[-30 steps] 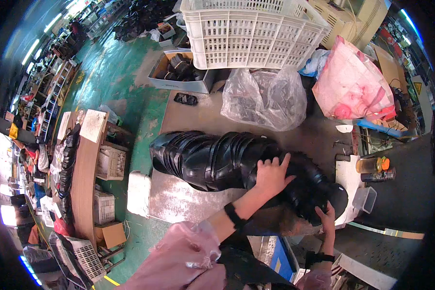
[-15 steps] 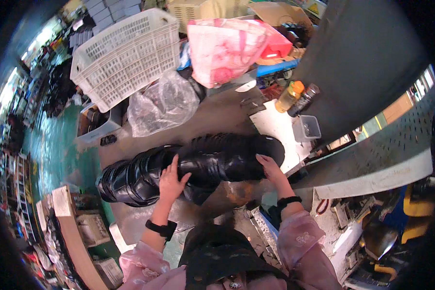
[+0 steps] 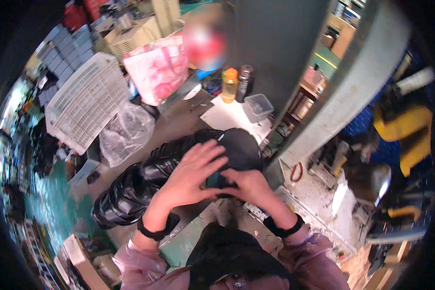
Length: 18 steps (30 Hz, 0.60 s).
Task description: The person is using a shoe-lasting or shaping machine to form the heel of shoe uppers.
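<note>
I'm holding my left hand [image 3: 191, 176] with fingers spread, unclenched, over the long stack of nested, glossy black curved pieces [image 3: 123, 195], a shape probably suiting their broad backs; blur is hiding whether my palm is touching. My right hand [image 3: 251, 188] is curling just beside my left thumb, and I can't tell whether it is grasping anything. The stack is lying beneath my hands and stretching leftward, its pieces overlapping, so each is likely bracing its neighbour. Beyond my fingertips, a yellowish orange-lidded bottle [image 3: 229, 90] and a clear rectangular plastic tub [image 3: 257, 107] are standing together, presumably clear of the stack.
</note>
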Each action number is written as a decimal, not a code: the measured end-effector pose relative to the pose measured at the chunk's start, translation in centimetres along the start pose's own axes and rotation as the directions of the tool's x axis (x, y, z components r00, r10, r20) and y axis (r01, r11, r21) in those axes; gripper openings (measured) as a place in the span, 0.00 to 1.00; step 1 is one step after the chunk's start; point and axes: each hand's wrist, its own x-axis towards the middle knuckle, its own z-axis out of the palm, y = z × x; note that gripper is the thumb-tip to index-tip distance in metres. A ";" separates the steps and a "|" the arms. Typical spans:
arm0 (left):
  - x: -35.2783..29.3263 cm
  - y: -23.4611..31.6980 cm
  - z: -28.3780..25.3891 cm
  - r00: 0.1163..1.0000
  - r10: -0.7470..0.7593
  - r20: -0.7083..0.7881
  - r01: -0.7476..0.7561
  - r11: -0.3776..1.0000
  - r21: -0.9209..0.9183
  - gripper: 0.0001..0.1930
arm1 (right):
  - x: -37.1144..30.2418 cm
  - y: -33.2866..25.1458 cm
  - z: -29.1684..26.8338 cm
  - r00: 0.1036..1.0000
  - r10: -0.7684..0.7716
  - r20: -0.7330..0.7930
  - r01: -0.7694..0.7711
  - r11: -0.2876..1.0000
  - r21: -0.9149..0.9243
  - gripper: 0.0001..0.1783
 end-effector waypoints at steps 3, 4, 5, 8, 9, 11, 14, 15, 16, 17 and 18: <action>1.1 -0.3 2.6 0.917 0.268 0.294 -0.274 0.961 -0.023 0.24 | -4.6 -3.5 -0.9 0.994 0.105 -0.001 -0.105 0.991 -0.087 0.24; 1.4 0.6 3.5 0.862 0.267 0.431 -0.277 0.960 -0.040 0.19 | -6.5 -3.7 -1.2 0.985 0.175 -0.004 -0.175 0.984 -0.026 0.25; 1.7 1.6 4.7 0.786 0.265 0.559 -0.286 0.957 -0.052 0.15 | -8.4 -3.6 -1.6 0.970 0.245 -0.010 -0.244 0.969 0.035 0.26; 0.8 4.7 8.7 0.745 0.528 0.407 -0.519 0.843 -0.143 0.10 | -13.6 -1.7 -1.4 0.938 0.318 0.139 -0.333 0.938 0.094 0.23; 0.6 5.7 10.2 0.734 0.570 0.369 -0.579 0.809 -0.099 0.10 | -15.2 -1.8 -1.3 0.920 0.260 0.293 -0.304 0.946 0.116 0.23; 0.1 7.0 11.9 0.759 0.537 0.368 -0.554 0.830 -0.069 0.10 | -17.6 -3.5 -1.1 0.914 0.375 0.155 -0.385 0.922 0.042 0.19; -0.3 10.6 12.9 0.857 0.329 0.396 -0.349 0.937 -0.023 0.11 | -20.8 -4.8 0.5 0.849 0.473 -0.236 -0.528 0.778 -0.340 0.10; 0.1 11.5 13.5 0.839 0.356 0.412 -0.372 0.927 -0.042 0.11 | -21.7 -5.6 0.8 0.829 0.498 -0.252 -0.558 0.762 -0.329 0.10; 0.6 12.1 14.4 0.836 0.342 0.430 -0.361 0.932 -0.039 0.13 | -22.4 -5.9 1.0 0.818 0.435 -0.376 -0.560 0.753 -0.347 0.11; 0.8 12.6 15.4 0.833 0.326 0.448 -0.349 0.937 -0.034 0.15 | -23.1 -6.2 1.1 0.793 0.361 -0.490 -0.563 0.740 -0.367 0.11; 0.7 13.0 16.2 0.836 0.388 0.389 -0.391 0.917 -0.073 0.15 | -24.0 -6.2 0.6 0.763 0.356 -0.539 -0.593 0.717 -0.367 0.15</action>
